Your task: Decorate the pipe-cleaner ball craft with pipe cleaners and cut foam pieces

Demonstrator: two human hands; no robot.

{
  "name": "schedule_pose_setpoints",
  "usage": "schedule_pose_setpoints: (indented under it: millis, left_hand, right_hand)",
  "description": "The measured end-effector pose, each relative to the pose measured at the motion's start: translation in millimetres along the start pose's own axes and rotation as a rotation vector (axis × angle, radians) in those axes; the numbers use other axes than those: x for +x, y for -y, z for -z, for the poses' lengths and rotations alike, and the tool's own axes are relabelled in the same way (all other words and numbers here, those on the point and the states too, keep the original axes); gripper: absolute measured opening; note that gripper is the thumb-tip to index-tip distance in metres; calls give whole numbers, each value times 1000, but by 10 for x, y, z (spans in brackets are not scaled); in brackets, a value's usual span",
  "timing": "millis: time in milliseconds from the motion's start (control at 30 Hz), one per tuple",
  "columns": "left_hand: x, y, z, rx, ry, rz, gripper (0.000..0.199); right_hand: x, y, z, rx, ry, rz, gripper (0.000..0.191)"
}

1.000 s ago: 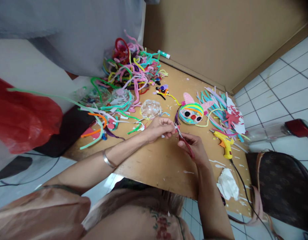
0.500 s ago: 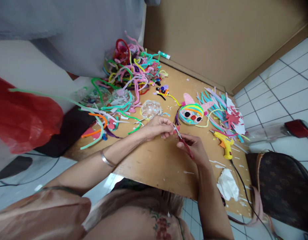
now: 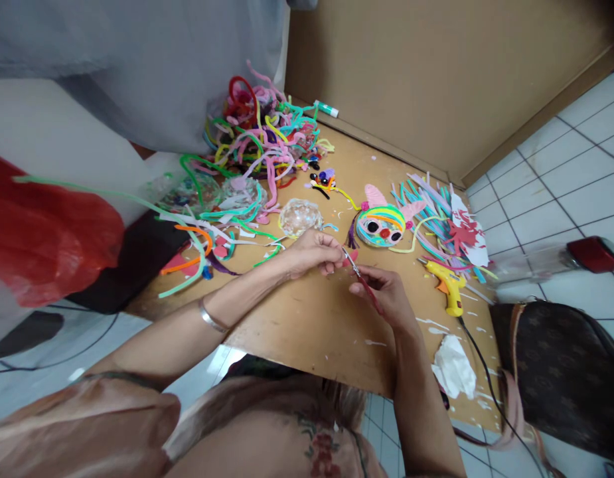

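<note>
My right hand (image 3: 383, 292) is closed around the red handles of a pair of scissors (image 3: 355, 269), its blades pointing up and left toward my other hand. With fingertips pinched, my left hand (image 3: 317, 255) is at the blade tips; a small red-pink piece (image 3: 351, 257) shows by its fingers, against the blades. Whether the fingers or only the blades hold this piece is partly hidden. Just beyond the hands lies a round animal face (image 3: 381, 226) of coloured pipe cleaners, with pink ears, black eyes and a red nose. A clear plastic bowl-like piece (image 3: 301, 217) sits behind my left hand.
Tangled pipe cleaners (image 3: 267, 133) heap at the back left, a glue stick (image 3: 326, 109) beside them. More pipe cleaners (image 3: 426, 199) lie at the right. A yellow glue gun (image 3: 450, 287) with its cord, crumpled tissue (image 3: 455, 366) and a brown bag (image 3: 560, 372) are near the right edge.
The scissors have shifted slightly left and their blades look closer together. The red-pink piece shows a little more beside them. Both hands stay nearly in place.
</note>
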State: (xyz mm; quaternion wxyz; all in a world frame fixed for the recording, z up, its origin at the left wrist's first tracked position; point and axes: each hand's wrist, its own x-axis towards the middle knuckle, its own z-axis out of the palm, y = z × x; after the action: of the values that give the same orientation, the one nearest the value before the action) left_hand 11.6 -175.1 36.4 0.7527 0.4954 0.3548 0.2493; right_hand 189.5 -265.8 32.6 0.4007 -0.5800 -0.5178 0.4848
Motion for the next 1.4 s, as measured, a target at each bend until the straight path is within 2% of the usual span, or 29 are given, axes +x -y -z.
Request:
schedule_pose_setpoints:
  millis: [200, 400, 567, 900, 1267, 1333, 1400]
  left_hand:
    - [8, 6, 13, 1, 7, 2, 7]
    - [21, 8, 32, -18, 26, 6, 5]
    - [23, 17, 42, -29, 39, -3, 4]
    - [32, 32, 35, -26, 29, 22, 7]
    - [15, 15, 47, -17, 41, 24, 6]
    - [17, 38, 35, -33, 48, 8, 5]
    - [26, 81, 1, -65, 44, -15, 5]
  right_hand:
    - [-12, 37, -6, -39, 14, 8, 45]
    - [-35, -14, 33, 63, 88, -79, 51]
    - [-32, -6, 32, 84, 102, -83, 51]
    - [-15, 3, -1, 12, 46, -37, 48]
    - [-19, -3, 10, 1, 41, -95, 50]
    - [-21, -18, 1, 21, 9, -117, 51]
    - [-13, -32, -22, 65, -86, -101, 50]
